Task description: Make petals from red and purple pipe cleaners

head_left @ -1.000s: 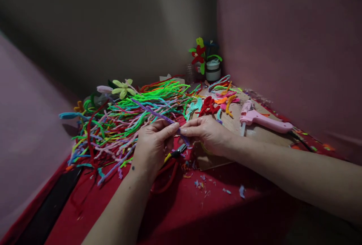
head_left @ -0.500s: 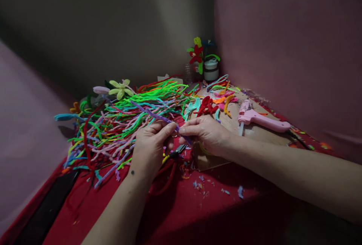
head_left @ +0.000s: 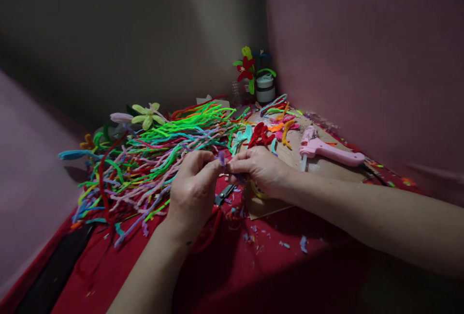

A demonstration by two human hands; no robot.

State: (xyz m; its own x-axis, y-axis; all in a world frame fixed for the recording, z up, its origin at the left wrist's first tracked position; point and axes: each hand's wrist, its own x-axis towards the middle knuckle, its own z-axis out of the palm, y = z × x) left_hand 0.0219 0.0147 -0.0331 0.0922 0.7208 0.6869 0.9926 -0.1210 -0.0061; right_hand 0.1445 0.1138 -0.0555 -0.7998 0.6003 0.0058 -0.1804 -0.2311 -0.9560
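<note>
Between my fingertips is a purple pipe cleaner (head_left: 222, 158), with a short end standing up. My left hand (head_left: 194, 186) is closed on it, back of the hand toward me. From the right, my right hand (head_left: 259, 169) pinches the same pipe cleaner, thumb and fingertips almost touching the left ones. Part of it is hidden behind my fingers. Below the hands lie scissors (head_left: 225, 194) on the red cloth, their handles partly covered by my left hand. A heap of many-coloured pipe cleaners (head_left: 159, 159) spreads just beyond and left of my left hand.
A pink hot glue gun (head_left: 331, 152) rests on a brown board (head_left: 335, 172) at the right. Red bent pieces (head_left: 260, 135) lie beyond my right hand. A lidded jar (head_left: 266, 89) and pipe-cleaner flowers (head_left: 245, 68) stand at the back. Purple scraps (head_left: 303, 244) dot the red cloth (head_left: 268, 268).
My left hand has turned over the purple pipe cleaner, whose long end no longer stretches out to the upper left. A short end now stands up between my fingers. The view has shifted slightly.
</note>
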